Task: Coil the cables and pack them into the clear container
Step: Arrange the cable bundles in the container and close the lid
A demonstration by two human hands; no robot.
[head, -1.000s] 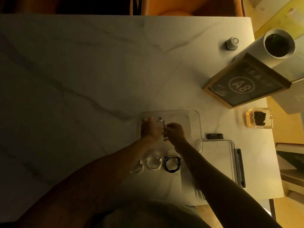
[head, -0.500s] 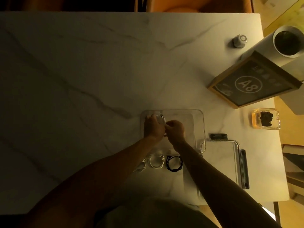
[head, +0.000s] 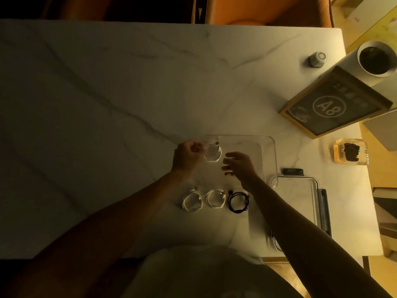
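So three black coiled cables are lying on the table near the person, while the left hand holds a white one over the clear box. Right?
Not quite. In the head view only one is black; the other two coils are white. The left hand does hold a white coil over the clear box.

Container sits mid-table, lid to its right. Three coiled cables in a row just in front of it. My left hand holds a fourth coil over its left side.
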